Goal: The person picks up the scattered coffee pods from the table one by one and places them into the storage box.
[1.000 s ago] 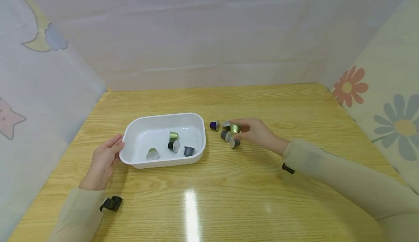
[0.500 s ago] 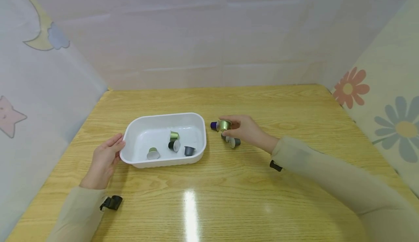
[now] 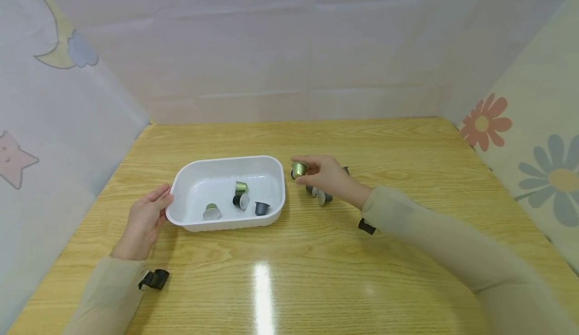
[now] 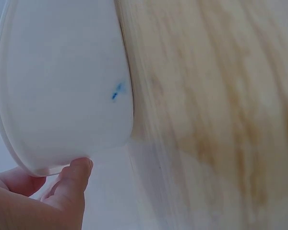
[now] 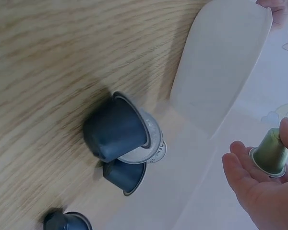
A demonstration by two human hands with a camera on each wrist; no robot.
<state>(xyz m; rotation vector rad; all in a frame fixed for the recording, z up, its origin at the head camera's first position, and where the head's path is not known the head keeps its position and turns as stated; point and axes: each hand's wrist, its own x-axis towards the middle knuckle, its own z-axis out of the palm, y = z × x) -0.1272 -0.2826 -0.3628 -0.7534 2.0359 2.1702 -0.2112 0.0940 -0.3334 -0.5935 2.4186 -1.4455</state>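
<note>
My left hand (image 3: pixel 140 227) grips the left end of a white plastic tub (image 3: pixel 226 224). In the left wrist view its fingers lie at the tub's rim, against the outer wall (image 4: pixel 67 86). My right hand (image 3: pixel 329 176) pinches a green coffee capsule (image 3: pixel 299 169) between thumb and fingers, just beyond the tub's right end. A sliver of a purple capsule (image 3: pixel 292 175) shows behind it. The right wrist view has the green capsule (image 5: pixel 270 155) raised off the table, foil rim downward. Below the hand lie dark grey capsules (image 5: pixel 113 129), some touching each other.
Inside the tub are several capsules: two green ones (image 3: pixel 241 187), a black one (image 3: pixel 240 201) and a grey one (image 3: pixel 261 208). Another dark capsule (image 3: pixel 346 169) peeks out behind the right hand. Patterned panels stand around the wooden table (image 3: pixel 316 264).
My right hand has moved left toward the tub with the green capsule, passing over the loose capsules and now partly covering the purple one. My left hand and the tub have stayed put.
</note>
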